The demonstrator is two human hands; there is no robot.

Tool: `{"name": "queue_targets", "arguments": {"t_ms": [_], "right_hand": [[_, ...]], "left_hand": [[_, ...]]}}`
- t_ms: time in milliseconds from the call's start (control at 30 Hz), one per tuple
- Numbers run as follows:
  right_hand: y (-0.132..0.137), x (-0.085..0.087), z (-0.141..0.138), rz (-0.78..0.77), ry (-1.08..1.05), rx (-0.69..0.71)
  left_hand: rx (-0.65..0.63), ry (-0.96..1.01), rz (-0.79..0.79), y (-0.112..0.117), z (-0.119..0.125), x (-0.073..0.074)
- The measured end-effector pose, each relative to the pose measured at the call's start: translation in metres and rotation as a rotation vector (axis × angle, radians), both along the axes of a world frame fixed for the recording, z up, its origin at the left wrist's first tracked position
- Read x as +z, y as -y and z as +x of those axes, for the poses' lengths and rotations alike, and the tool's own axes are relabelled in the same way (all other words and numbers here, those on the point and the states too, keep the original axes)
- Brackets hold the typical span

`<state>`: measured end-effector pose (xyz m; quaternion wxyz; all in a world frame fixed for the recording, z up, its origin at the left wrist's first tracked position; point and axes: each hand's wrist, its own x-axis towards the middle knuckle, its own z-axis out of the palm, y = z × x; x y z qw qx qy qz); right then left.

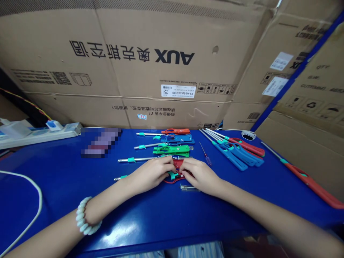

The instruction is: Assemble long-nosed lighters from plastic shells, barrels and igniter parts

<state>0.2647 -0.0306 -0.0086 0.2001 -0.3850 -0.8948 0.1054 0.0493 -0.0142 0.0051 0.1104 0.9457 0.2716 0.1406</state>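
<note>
Head view: left hand (152, 172) and right hand (200, 176) are pressing together, fingers clamping a red gas lighter (176, 165) that is lying on the blue table (161, 218), just beside a green lighter (172, 149)

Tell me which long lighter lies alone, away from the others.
The red lighter at the table's far right edge, by itself. Others lie in the middle row, the fanned bunch, or under the left hand and right hand.
</note>
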Motion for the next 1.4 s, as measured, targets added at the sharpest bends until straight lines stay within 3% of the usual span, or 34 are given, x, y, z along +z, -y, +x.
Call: {"name": "queue_targets", "arguments": {"t_ms": [467,1133,1400], "right_hand": [[-0.0008,0.0058,-0.0006,-0.187,-0.163,0.022],[-0.0009,0.0006,-0.0012,-0.135,-0.155,-0.028],[-0.0071,0.0003,-0.0001,0.0,0.03,0.007]], "left_hand": [[0.006,-0.043,0.072,0.0001,0.0004,-0.0006],[-0.018,-0.08,0.095,-0.0012,-0.0013,0.0012],[-0.044,-0.081,0.133,-0.0025,-0.0028,-0.0006]]}}
